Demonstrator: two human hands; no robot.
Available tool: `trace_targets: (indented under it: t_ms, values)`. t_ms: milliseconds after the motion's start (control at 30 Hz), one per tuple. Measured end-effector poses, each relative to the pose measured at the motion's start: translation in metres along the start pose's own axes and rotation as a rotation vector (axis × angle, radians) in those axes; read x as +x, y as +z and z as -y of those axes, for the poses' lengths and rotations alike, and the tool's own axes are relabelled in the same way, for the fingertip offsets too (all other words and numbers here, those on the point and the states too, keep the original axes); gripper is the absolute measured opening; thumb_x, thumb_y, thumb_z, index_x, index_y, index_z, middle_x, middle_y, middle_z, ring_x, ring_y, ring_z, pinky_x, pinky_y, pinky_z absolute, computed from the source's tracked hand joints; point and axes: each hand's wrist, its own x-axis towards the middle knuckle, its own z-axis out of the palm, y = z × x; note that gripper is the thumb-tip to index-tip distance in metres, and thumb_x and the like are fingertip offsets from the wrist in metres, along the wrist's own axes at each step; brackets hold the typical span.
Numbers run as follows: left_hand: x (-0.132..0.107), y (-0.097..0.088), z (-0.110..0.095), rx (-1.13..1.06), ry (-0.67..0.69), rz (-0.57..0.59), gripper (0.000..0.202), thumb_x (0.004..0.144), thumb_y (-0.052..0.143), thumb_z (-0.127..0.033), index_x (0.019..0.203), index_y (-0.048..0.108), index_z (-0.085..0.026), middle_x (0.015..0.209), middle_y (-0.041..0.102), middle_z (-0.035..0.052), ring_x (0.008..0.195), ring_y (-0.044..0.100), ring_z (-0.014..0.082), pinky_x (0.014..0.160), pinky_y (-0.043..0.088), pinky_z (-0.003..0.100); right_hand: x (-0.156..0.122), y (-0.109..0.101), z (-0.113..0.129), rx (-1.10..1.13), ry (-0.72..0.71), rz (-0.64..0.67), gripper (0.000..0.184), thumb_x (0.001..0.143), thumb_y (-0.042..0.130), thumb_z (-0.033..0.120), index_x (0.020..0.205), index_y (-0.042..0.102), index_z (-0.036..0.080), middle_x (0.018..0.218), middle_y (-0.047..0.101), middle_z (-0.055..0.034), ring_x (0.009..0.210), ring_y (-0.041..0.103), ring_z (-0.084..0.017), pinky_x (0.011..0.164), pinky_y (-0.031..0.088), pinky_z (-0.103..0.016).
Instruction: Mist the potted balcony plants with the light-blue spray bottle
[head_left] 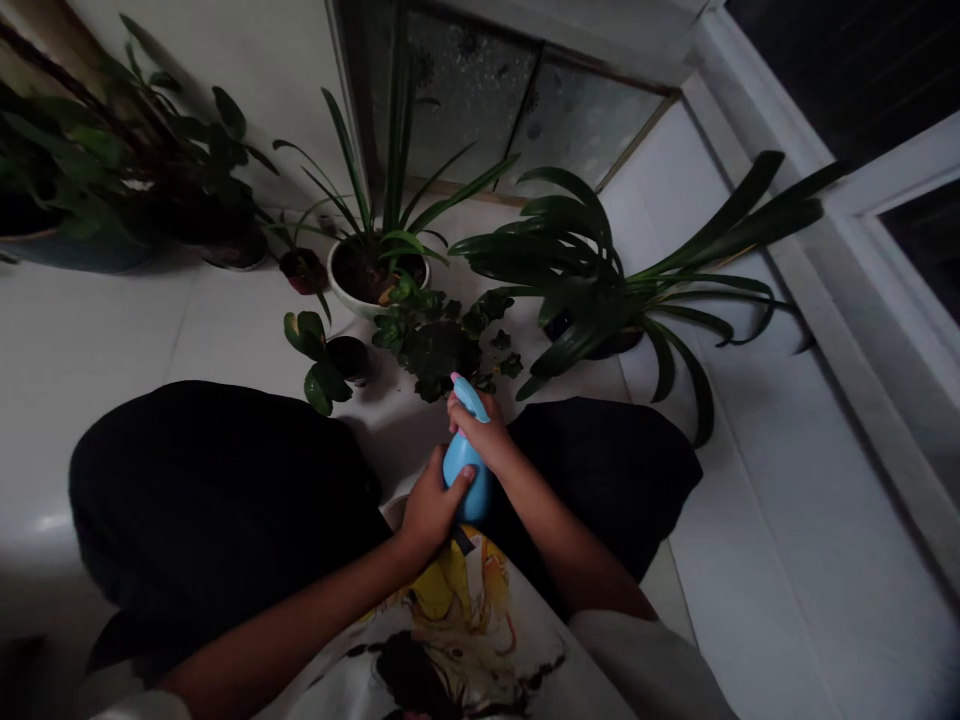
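Observation:
A light blue spray bottle (pixel 466 490) with a pink nozzle tip is held upright-tilted between my knees, its head pointing away from me. My left hand (pixel 435 505) wraps around the side of the bottle's body, thumb on the front. Around the neck and trigger area closes my right hand (pixel 478 425); the trigger itself is mostly hidden by the fingers. Just beyond the nozzle grows a low, bushy plant (pixel 442 350) with small dark green leaves; its pot is hidden by the foliage.
Behind the bushy plant stands a white pot (pixel 352 295) with long-leaved greenery. A small black pot (pixel 348 358) is to its front left. A strap-leaved plant (pixel 600 290) spreads at the right, near the wall. Larger potted plants (pixel 67 180) line the left wall.

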Motion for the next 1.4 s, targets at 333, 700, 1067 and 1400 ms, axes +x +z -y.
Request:
trace_targets:
  t_ms: [333,700,1067,1400]
  values:
    - [0.003,0.002,-0.013,0.098,0.027,0.168,0.064,0.088,0.044,-0.066,0.126,0.056,-0.016,0.105,0.072,0.0127,0.094,0.068,0.0321,0.081,0.047,0.038,-0.012,-0.023,-0.011,0.074,0.066,-0.207,0.015,0.075,0.062,0.037,0.079,0.064,0.024,0.062,0.06,0.0033,0.062,0.061,-0.016,0.06,0.045,-0.028]
    - [0.006,0.025,-0.008,0.099,0.105,0.324,0.056,0.089,0.05,-0.065,0.114,0.062,-0.017,0.104,0.072,0.0113,0.092,0.068,0.0297,0.084,0.05,0.038,-0.035,-0.058,-0.022,0.157,0.194,-0.325,0.023,0.07,0.069,0.04,0.084,0.064,0.023,0.056,0.056,0.0051,0.056,0.058,-0.015,0.058,0.044,-0.029]
    - [0.002,0.031,-0.031,-0.068,0.093,0.221,0.069,0.081,0.059,-0.063,0.129,0.063,-0.013,0.12,0.072,0.0129,0.107,0.065,0.0332,0.095,0.048,0.042,-0.042,-0.084,-0.004,0.242,-0.02,0.068,0.068,0.076,0.077,0.057,0.134,0.058,0.026,0.129,0.07,-0.0096,0.125,0.064,-0.029,0.103,0.051,-0.045]
    - [0.0,0.034,-0.016,-0.183,0.173,0.199,0.074,0.074,0.064,-0.065,0.125,0.067,-0.012,0.127,0.073,0.0155,0.118,0.065,0.0371,0.105,0.047,0.047,-0.06,-0.09,-0.016,0.145,-0.107,0.171,0.089,0.071,0.082,0.063,0.145,0.05,0.026,0.146,0.058,-0.0132,0.133,0.057,-0.032,0.111,0.046,-0.05]
